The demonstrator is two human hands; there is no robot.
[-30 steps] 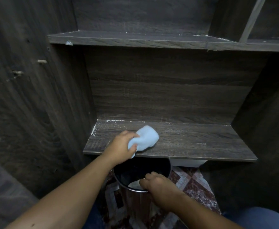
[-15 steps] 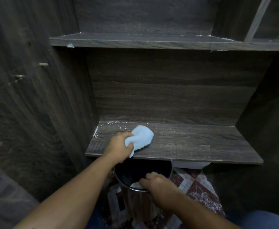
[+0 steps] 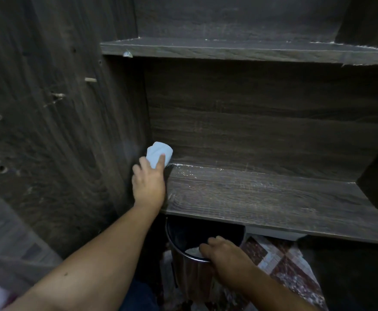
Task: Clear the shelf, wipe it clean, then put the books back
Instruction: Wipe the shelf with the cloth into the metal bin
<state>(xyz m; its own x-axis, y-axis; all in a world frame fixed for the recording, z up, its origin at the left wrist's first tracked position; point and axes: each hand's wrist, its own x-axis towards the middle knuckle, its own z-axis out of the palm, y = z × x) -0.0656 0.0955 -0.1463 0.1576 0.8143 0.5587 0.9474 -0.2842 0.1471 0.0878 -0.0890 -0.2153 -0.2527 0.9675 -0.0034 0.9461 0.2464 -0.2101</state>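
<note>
The dark wooden shelf (image 3: 262,198) holds no books and carries white dust along its back edge. My left hand (image 3: 148,182) grips a light blue cloth (image 3: 157,154) and presses it into the shelf's back left corner. Below the shelf's front edge stands a metal bin (image 3: 190,272), and my right hand (image 3: 226,259) holds its rim, fingers curled over the edge. No books are in view.
An upper shelf (image 3: 239,50) runs across above, with white flecks on its edge. The cabinet's side panel (image 3: 49,131) rises at the left, with a peg and holes. A patterned red and white floor (image 3: 284,270) lies under the bin.
My left hand has slid the cloth from the shelf's front left area back into the rear left corner. My right hand stays on the bin's rim.
</note>
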